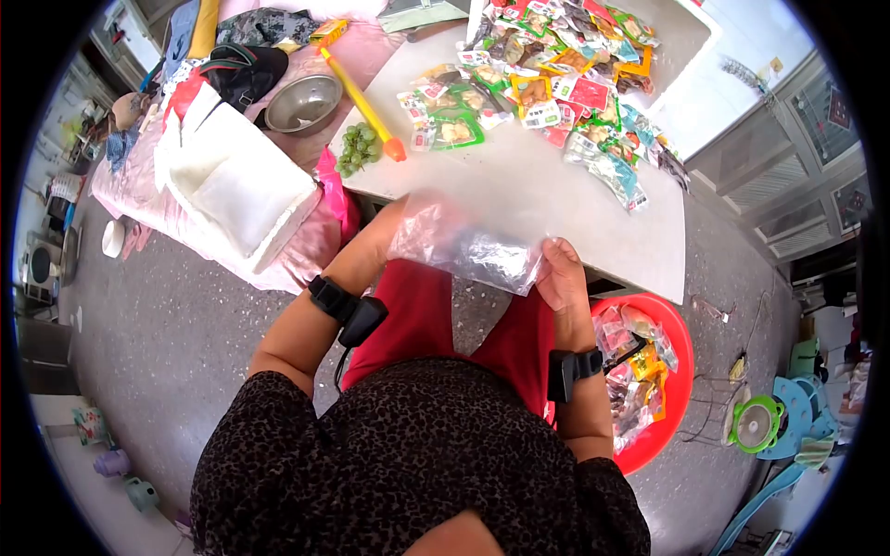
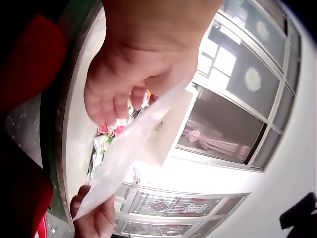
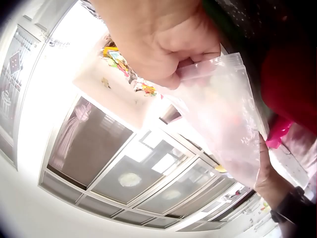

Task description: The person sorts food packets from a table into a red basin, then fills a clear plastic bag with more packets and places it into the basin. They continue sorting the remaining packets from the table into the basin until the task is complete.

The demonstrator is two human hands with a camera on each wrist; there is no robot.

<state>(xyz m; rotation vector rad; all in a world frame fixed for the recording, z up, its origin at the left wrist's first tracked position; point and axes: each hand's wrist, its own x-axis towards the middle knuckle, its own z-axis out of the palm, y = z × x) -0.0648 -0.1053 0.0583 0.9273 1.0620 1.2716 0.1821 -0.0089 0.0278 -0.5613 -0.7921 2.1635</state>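
A clear zip-lock bag (image 1: 482,252) is stretched between both hands above the lap, at the near edge of the table. My right hand (image 1: 562,273) pinches its right end; in the right wrist view, seal lines run along the edge beside those fingers. At the other end my left hand (image 2: 126,82) holds the bag, its fingers bent and its thumb hidden by the film. Plastic covers much of that hand in the head view, where it looks blurred. The film (image 3: 218,114) looks flat and see-through, with no contents showing.
Several snack packets (image 1: 565,83) lie heaped on the table (image 1: 501,176), partly in a white box (image 1: 686,46). A red basin (image 1: 681,371) of packets stands at the right. Green grapes (image 1: 359,148), a yellow stick (image 1: 362,102), a metal bowl (image 1: 304,104) and a foam box (image 1: 250,195) lie leftward.
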